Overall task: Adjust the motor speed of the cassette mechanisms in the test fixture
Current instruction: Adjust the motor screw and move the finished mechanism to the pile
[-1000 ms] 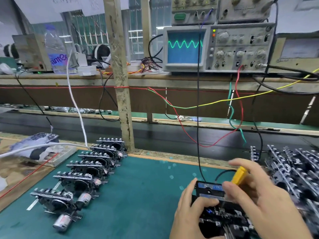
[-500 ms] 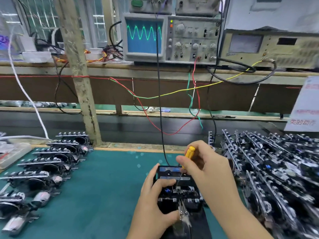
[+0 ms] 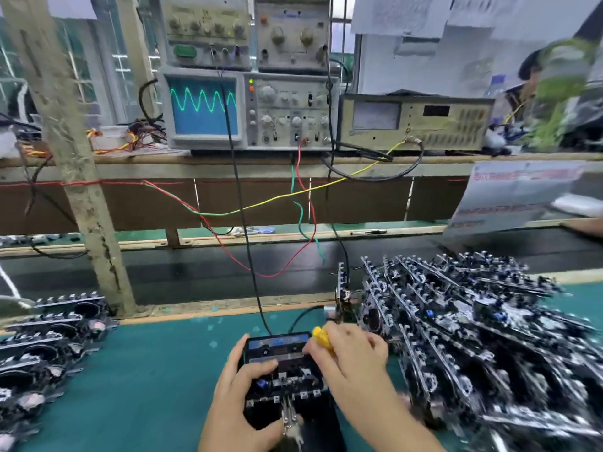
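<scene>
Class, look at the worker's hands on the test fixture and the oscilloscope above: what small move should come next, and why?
Probably a slight turn of the yellow-handled screwdriver, watching the green trace. The right hand grips it over the cassette mechanism, the left hand steadies the mechanism in the test fixture, and the oscilloscope shows a live sine wave.

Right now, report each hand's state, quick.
Left hand: grips the cassette mechanism in the test fixture, thumb curled over it.
Right hand: holds the yellow screwdriver.
</scene>
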The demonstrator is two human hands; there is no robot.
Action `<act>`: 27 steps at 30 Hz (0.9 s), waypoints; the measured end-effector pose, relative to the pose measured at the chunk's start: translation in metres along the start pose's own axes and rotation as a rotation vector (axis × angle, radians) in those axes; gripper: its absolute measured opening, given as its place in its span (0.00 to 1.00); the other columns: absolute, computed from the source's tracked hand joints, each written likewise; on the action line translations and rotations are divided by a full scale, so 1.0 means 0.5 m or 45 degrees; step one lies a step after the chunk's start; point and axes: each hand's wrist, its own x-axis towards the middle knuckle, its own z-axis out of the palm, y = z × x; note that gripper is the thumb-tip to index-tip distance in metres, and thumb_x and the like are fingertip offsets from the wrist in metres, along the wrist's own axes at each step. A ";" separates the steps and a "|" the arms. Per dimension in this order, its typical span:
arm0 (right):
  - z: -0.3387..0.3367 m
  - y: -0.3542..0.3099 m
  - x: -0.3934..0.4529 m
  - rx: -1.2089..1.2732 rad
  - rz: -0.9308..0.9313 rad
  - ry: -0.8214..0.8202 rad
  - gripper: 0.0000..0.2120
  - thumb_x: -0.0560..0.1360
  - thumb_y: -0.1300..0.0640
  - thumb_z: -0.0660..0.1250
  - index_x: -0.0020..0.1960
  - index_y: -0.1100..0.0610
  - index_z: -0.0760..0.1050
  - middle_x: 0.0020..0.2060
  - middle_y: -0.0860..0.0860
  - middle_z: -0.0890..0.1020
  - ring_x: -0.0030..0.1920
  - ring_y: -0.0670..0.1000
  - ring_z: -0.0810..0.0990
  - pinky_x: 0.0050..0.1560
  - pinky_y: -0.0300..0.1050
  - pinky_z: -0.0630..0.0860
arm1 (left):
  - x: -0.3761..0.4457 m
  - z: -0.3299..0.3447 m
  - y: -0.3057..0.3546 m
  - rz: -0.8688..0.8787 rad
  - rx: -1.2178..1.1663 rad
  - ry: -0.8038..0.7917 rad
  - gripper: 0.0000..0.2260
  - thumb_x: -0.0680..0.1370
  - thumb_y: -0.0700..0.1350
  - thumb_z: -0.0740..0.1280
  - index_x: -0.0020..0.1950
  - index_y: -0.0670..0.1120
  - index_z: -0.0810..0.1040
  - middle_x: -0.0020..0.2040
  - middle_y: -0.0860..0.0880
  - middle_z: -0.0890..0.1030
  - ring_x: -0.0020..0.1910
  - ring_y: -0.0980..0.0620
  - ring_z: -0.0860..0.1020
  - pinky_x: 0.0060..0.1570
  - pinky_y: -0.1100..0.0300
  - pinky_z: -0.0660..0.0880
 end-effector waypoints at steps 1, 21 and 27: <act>0.009 0.002 -0.009 0.036 0.016 0.012 0.14 0.84 0.43 0.51 0.53 0.47 0.73 0.49 0.38 0.74 0.59 0.35 0.64 0.67 0.46 0.51 | 0.000 0.000 -0.002 -0.002 0.004 -0.001 0.33 0.56 0.60 0.80 0.59 0.72 0.75 0.75 0.73 0.56 0.72 0.67 0.64 0.63 0.55 0.70; 0.021 0.016 -0.068 0.402 -0.007 -0.174 0.23 0.73 0.47 0.66 0.63 0.36 0.61 0.50 0.38 0.75 0.38 0.40 0.73 0.40 0.40 0.71 | -0.003 0.004 0.008 -0.074 -0.044 -0.054 0.35 0.58 0.46 0.86 0.58 0.69 0.76 0.76 0.70 0.61 0.67 0.78 0.63 0.61 0.57 0.68; 0.030 0.017 -0.073 0.416 -0.004 -0.162 0.24 0.75 0.46 0.68 0.66 0.38 0.60 0.55 0.40 0.77 0.47 0.42 0.76 0.45 0.41 0.73 | -0.003 0.006 0.005 -0.079 -0.043 -0.055 0.35 0.59 0.43 0.85 0.58 0.68 0.76 0.75 0.70 0.61 0.66 0.77 0.64 0.59 0.59 0.69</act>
